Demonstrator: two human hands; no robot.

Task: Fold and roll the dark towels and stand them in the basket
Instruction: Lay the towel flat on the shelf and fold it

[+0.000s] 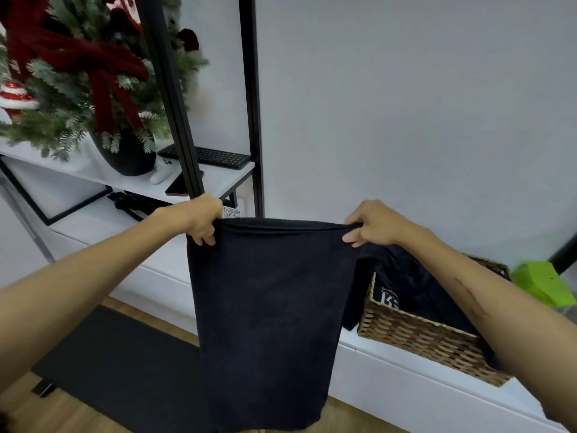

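Both hands, left grip (203, 221) and right grip (370, 225), pinch the hanging dark towel's (268, 307) top corners beside the basket (421, 335).

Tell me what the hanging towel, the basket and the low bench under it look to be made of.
Dark towel: soft matte cloth, probably terry or microfibre; it drapes limp from both hands, fine nap.
Basket: woven wicker or rattan, tan strands in a visible weave, slight sheen.
Bench: smooth white board, likely painted or laminated; flat and even, with no grain showing.
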